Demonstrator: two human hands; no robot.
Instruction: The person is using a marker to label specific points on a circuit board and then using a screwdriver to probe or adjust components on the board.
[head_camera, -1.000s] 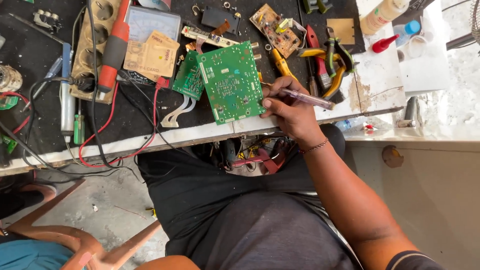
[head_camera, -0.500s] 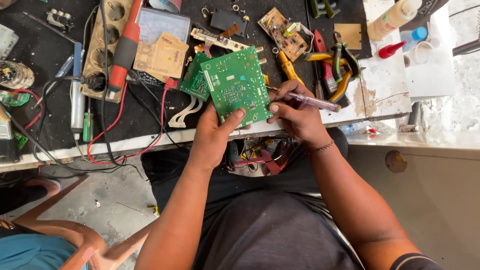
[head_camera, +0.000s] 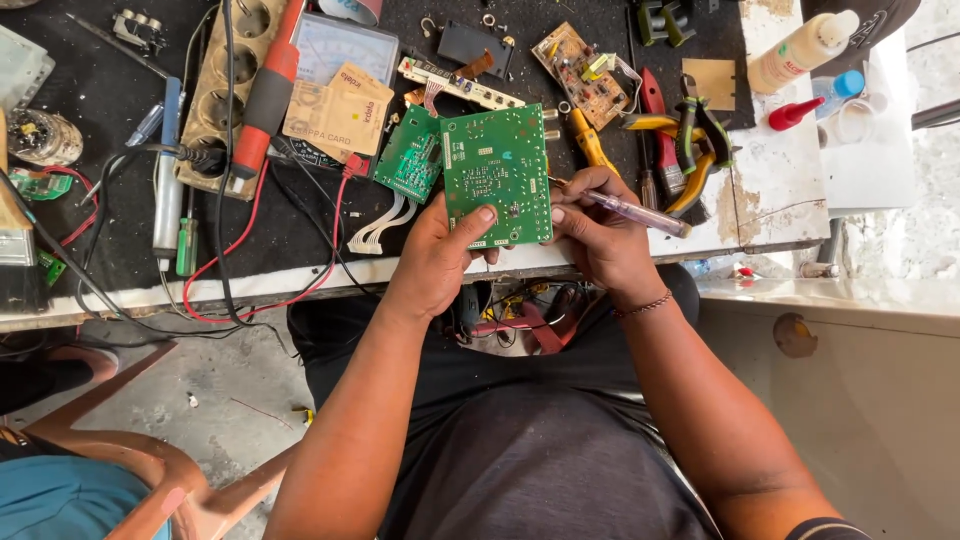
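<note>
A green circuit board is raised at the front edge of the black workbench. My left hand grips its lower edge, thumb lying on the board's face. My right hand touches the board's right edge and holds a clear-handled screwdriver that points left toward the board. A smaller green board with a white ribbon cable lies just left of the large one.
A red-handled soldering iron rests on a power strip at left. Pliers and cutters lie at right beside a brown circuit board. A meter, wires, and bottles crowd the bench. An orange chair is lower left.
My left hand came up from below and took hold of the green board's lower edge. The board now stands more upright and squarer to me. My right hand still holds the screwdriver.
</note>
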